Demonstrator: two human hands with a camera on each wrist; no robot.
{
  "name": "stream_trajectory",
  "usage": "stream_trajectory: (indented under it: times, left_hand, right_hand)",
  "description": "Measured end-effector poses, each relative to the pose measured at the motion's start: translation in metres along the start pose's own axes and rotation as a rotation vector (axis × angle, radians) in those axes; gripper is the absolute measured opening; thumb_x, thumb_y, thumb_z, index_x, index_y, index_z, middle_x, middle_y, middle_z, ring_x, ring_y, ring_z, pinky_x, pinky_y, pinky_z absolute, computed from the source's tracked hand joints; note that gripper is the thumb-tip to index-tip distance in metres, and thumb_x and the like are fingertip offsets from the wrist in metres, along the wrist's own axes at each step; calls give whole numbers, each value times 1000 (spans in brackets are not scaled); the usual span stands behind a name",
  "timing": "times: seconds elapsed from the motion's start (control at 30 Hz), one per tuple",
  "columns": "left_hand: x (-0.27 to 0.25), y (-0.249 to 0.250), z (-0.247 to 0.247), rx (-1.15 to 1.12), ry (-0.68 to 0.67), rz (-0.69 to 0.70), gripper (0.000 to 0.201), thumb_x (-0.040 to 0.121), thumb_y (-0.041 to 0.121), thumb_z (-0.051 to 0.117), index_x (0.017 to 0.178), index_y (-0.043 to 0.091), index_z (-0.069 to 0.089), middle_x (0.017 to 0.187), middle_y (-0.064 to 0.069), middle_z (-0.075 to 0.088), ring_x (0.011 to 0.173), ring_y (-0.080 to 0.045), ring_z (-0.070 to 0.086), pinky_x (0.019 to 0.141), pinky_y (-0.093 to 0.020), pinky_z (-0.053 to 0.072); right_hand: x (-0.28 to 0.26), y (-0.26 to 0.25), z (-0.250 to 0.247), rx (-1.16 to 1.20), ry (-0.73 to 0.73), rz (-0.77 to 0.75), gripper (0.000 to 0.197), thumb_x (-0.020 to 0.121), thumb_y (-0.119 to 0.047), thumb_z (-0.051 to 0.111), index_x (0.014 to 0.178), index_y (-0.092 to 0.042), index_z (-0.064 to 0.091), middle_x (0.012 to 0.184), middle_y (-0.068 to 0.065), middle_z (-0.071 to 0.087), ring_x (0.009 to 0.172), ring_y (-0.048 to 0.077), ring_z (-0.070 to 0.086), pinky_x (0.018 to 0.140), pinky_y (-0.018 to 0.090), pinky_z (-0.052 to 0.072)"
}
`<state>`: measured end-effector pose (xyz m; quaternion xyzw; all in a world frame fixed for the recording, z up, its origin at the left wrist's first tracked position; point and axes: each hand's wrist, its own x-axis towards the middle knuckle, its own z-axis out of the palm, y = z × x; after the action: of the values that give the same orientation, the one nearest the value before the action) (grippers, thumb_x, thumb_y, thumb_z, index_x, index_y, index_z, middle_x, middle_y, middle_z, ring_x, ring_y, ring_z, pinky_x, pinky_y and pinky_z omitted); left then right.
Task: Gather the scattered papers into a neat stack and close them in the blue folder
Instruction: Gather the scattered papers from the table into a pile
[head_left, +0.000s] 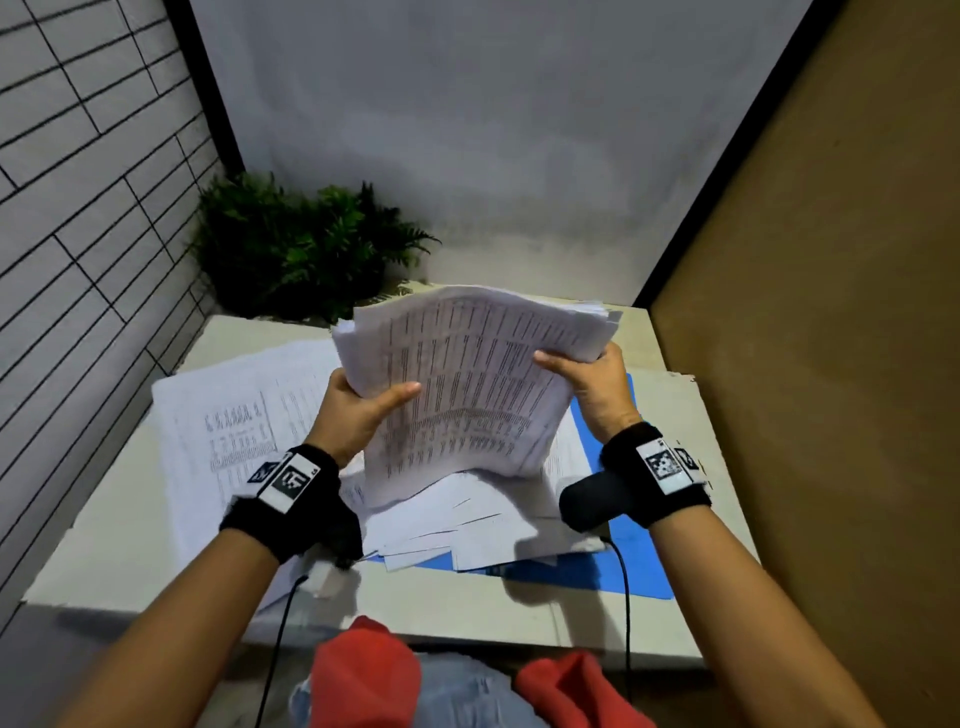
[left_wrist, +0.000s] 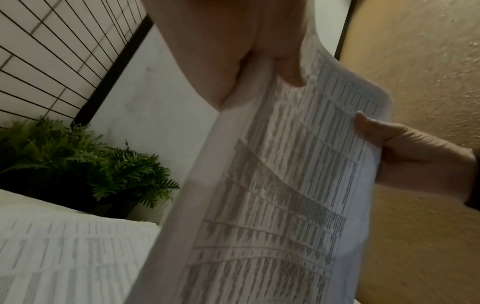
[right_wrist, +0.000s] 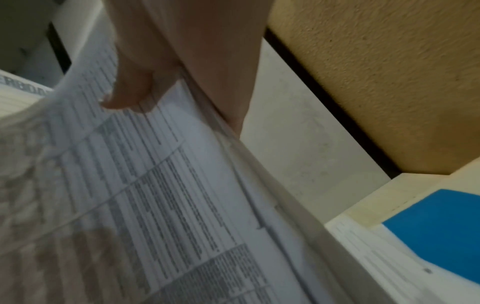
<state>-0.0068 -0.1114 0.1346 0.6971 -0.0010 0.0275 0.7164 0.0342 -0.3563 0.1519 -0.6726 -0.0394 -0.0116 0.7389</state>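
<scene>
I have a thick bundle of printed sheets (head_left: 467, 384) raised on edge above the desk (head_left: 467, 603), its lower edge resting on the loose papers below. My left hand (head_left: 353, 410) clamps the left side, thumb across the printed face and the other fingers hidden behind the sheets. My right hand (head_left: 592, 384) pinches the upper right side the same way, thumb on front. The bundle bows between the two grips and its top edges are ragged, so I judge it is not yet squared.

I reckon the gathering is about half done. A fan of loose sheets (head_left: 467, 519) lies under the bundle, spread over the blue folder (head_left: 628, 566), and more large printed sheets (head_left: 234, 431) lie flat at the left of the desk. The folder lies flat, mostly buried, with only its right and near parts showing; whether it lies open I cannot tell. Left to do: collect both loose groups, tap all edges true, lay the stack in the folder and shut it.

A fern-like potted plant (head_left: 296, 249) stands at the far left corner, clear of the work. The loose sheets covering the folder are the main obstacle, and the wrist camera cables (head_left: 626, 597) hang near the desk's front edge.
</scene>
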Motion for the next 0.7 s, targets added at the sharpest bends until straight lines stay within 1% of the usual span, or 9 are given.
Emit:
stream_trajectory:
  times: [0.07,0.1,0.23,0.33,0.43,0.5,0.57,0.63,0.7]
  left_hand:
    - [-1,-2,-3,-27,-18,-17,62,35,56,83,87,30,62,77,22,74,79,3,68,75,-21,57]
    - [0,-6,-3,-13,-29,-45,65,34,57,83,89,28,62,78,18,74,80,2,69,76,-21,56]
    - [6,-16,-1,80,8,-136,46,67,11,76,109,7,56,94,5,65,93,-17,65,94,-41,49]
    - [7,-21,2,112,-34,-136,37,74,1,68,106,13,57,89,15,65,84,-2,67,83,-26,53]
    - [5,-32,6,160,-70,-192,30,79,5,64,106,14,56,92,8,62,87,-8,63,95,-41,48]
    - [7,-32,6,148,-17,-209,34,79,6,65,111,7,55,92,2,62,88,-14,61,99,-45,45]
    - [13,-27,3,104,48,-214,37,76,10,69,110,6,56,96,-2,62,90,-18,61,97,-42,47]
    - [12,-23,0,16,59,-173,37,65,21,77,98,17,60,96,3,63,90,-12,62,89,-33,51]
    - [11,-33,-2,-12,34,-202,47,50,41,77,92,30,58,96,9,63,90,-4,61,85,-26,51]
  right_hand:
    - [1,1,0,19,-23,7,41,55,-17,83,92,-16,65,79,-10,75,80,8,70,74,23,57]
    - [1,2,0,15,-33,20,49,50,-26,86,93,-17,65,81,-10,75,83,9,70,76,25,57]
    - [2,-10,6,63,-27,5,54,45,-37,86,91,-16,66,79,-10,75,79,8,70,73,23,56]
    - [9,-17,7,57,-7,11,60,48,-43,84,94,-9,65,78,-9,75,78,9,69,73,23,55]
    - [10,6,5,-60,-25,135,53,50,-36,86,95,-16,66,93,-3,75,90,15,69,90,37,54]
    - [6,19,4,-125,-39,200,33,64,-14,80,93,-18,65,100,3,71,92,17,68,98,44,49]
    - [4,20,2,-85,-5,189,30,69,1,72,90,-20,65,92,-2,72,86,10,69,90,35,53]
    - [4,18,2,-30,5,163,29,68,-2,71,88,-22,65,84,-10,74,84,7,69,84,27,56]
    - [5,23,6,-62,-46,176,29,69,-6,72,92,-22,65,91,-8,73,89,9,68,88,27,54]
